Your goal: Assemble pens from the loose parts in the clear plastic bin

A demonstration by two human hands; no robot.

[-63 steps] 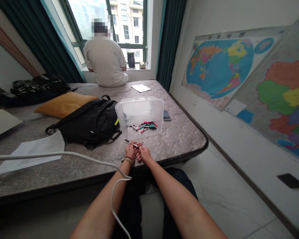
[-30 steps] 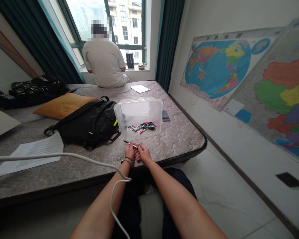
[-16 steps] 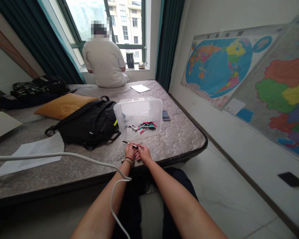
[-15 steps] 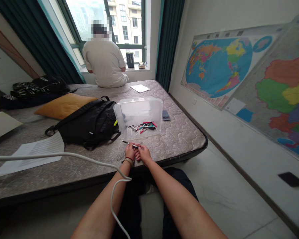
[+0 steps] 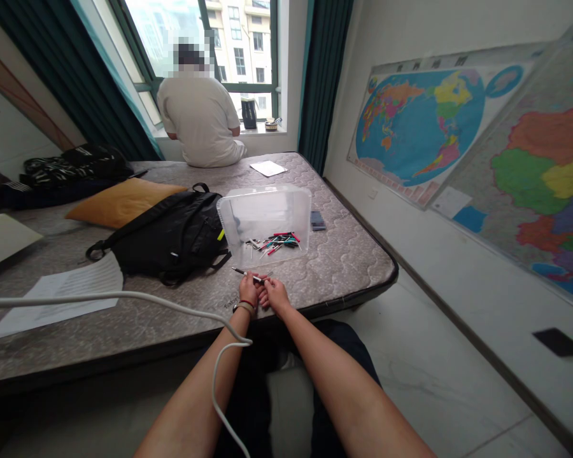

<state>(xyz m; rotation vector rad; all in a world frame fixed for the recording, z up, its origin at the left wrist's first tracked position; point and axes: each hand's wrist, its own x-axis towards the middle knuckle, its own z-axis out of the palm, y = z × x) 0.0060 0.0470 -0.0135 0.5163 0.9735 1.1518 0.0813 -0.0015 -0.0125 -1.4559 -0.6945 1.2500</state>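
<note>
A slim black-and-white pen (image 5: 240,271), which I view remotely, slants between the left hand (image 5: 249,290) and the right hand (image 5: 276,294), narrow tip pointing forward-left.

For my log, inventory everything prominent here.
pen: 1, black-white, in hands
bin: 1, clear, on mattress
small parts: many, mixed, in bin
phone: 1, dark, beside bin
backpack: 1, black, mattress
cushion: 1, yellow, mattress
papers: 2+, white, mattress
mattress: 1, brownish, centre
bundle: 1, dark, left
cable: 1, white, foreground
window: 1, green frame, back
curtains: 2, green, beside window
maps: 2, multicoloured, right wall
person: 1, pale shirt, by window
left hand: 1, bare, holding pen
right hand: 1, bare, holding pen
</note>
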